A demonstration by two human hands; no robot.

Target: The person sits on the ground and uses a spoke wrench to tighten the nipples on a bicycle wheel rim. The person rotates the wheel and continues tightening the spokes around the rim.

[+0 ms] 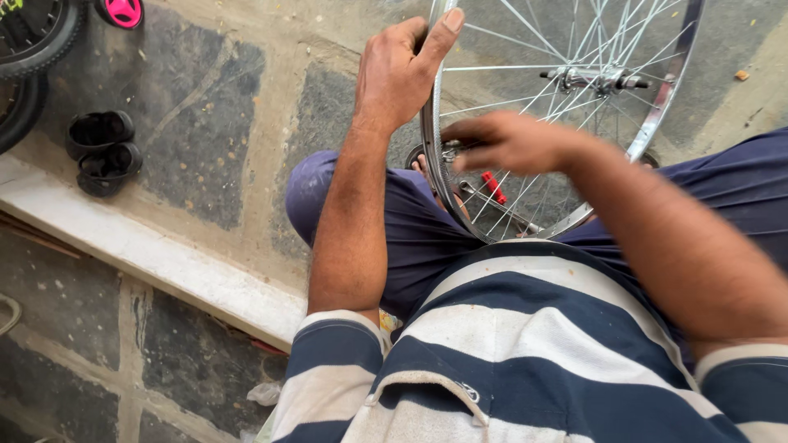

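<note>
- Striped shirt [525,344], navy and white, fills the 6 o'clock foreground, closest to the lens; dark blue trousers [410,221] cover the knees beyond it.
- Left hand [402,70]: forearm runs straight up from the sleeve toward 12 o'clock; fingers wrapped over the left edge of the wheel rim [431,139], thumb raised along it, clamped on the metal.
- Right hand [505,141]: arm enters from 4 o'clock, crossing in front of the wheel's lower part; the hand is blurred, fingers drawn together and pointing toward 9 o'clock at the rim's inner side. Whether they pinch anything cannot be told.
- Bare bicycle wheel, silver, stands upright between the knees at 12 to 1 o'clock; hub and axle [595,79] at 1 o'clock, thin spokes [525,57] fanning out.
- Small red object [494,187] seen through the spokes below the right hand.
- Black sandals [100,152], a pair, on the stone floor at 9 o'clock.
- Black tyres [29,49] at 10 o'clock, pink part [123,11] beside them.
- Pale stone step [156,254] runs diagonally at 8 o'clock.
</note>
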